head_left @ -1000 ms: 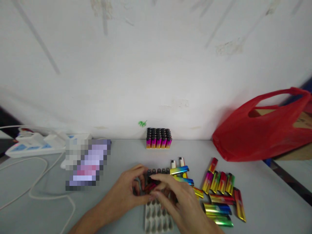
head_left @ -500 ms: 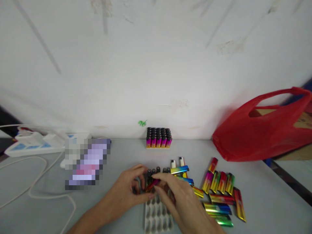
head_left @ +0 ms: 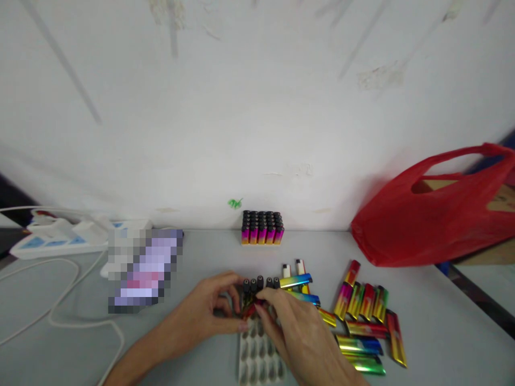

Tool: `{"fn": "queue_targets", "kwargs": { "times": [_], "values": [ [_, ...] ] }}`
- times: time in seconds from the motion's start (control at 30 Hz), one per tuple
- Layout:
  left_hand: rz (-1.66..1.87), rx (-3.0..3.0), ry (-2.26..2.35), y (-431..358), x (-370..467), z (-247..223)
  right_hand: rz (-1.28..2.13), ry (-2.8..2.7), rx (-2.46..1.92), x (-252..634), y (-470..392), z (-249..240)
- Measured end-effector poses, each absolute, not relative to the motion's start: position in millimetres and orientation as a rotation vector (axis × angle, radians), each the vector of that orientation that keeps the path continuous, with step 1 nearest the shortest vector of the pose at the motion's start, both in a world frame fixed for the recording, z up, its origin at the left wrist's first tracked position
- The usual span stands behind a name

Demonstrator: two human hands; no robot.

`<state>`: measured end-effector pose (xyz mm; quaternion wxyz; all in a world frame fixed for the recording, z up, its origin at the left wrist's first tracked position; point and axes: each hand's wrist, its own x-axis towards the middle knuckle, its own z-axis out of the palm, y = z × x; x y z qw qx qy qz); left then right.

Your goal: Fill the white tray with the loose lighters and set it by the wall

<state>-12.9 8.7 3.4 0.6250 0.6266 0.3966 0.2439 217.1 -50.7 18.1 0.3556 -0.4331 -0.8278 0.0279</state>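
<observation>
A red and purple lighter (head_left: 250, 310) lies tilted between my two hands, above the tray. My right hand (head_left: 300, 327) pinches its upper end between thumb and fingers and covers part of it. My left hand (head_left: 211, 305) curls around its lower end, thumb near the tray's left side. Below is a pale tray (head_left: 250, 351) with rows of oval hollows. Several lighters with black tops (head_left: 253, 284) stand upright in a row at the tray's far end, partly hidden by my fingers.
A block of upright purple-yellow lighters (head_left: 262, 230) stands by the wall. Loose shiny lighters (head_left: 366, 303) lie to the right, with a red bag (head_left: 426, 214) beyond. On the left are a blurred-out phone (head_left: 148, 268), a power strip (head_left: 64, 241) and white cables (head_left: 76, 281).
The lighter between my hands has shifted slightly, and less of its purple end shows. My left thumb has drawn back a little to the left. Both hands stay over the tray.
</observation>
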Motion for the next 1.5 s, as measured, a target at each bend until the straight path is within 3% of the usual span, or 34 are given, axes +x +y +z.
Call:
{"fn": "queue_targets", "kwargs": {
  "times": [0.47,1.03,1.23,1.5],
  "values": [
    [0.579,1.508,0.918,7.9,-12.1,0.9,-0.17,-2.194,-0.996,216.8,-56.7,17.5],
    [0.616,1.519,0.939,4.5,-7.7,7.8,0.032,-2.178,-0.984,217.7,-69.1,22.6],
    [0.566,1.534,0.943,5.6,-8.5,8.8,0.001,-1.78,-1.337,236.8,-50.9,24.1],
    [0.578,1.545,0.948,7.2,-8.0,5.5,0.238,-2.066,-1.608,276.4,-26.9,20.9]
  ]
}}
